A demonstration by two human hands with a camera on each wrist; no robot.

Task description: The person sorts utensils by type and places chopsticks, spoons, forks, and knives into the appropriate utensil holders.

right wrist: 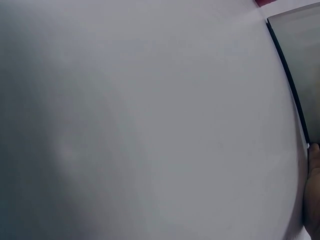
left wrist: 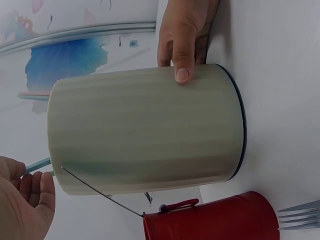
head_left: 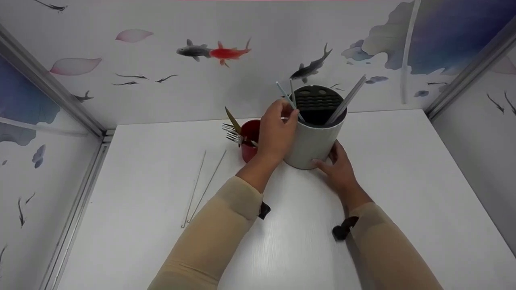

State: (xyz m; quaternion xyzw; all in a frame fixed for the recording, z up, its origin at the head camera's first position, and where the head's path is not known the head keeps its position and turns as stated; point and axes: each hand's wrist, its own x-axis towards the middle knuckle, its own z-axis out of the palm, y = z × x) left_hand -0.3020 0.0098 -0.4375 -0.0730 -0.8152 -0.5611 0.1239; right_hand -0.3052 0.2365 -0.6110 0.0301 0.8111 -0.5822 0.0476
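A pale grey utensil holder [head_left: 312,147] with a black slotted top [head_left: 316,96] stands upright at the back of the table. My left hand [head_left: 278,131] is at its rim, pinching a thin light-blue stick [head_left: 284,92] whose lower end is inside the holder. A second pale stick [head_left: 292,90] rises beside it. Low on the holder's right side, my right hand [head_left: 340,167] grips the base, thumb on the front wall [left wrist: 183,75]. Several clear greyish sticks [head_left: 348,98] lean out to the right. The right wrist view catches only the holder's lower edge [right wrist: 300,65] and part of the hand.
Left of the holder stands a red cup [head_left: 248,153] with forks [head_left: 234,137] and a gold-coloured utensil [head_left: 232,119] leaning out. Two thin metal rods [head_left: 206,185] lie on the white table [head_left: 141,181]. Printed panels [head_left: 242,88] close off the back and sides.
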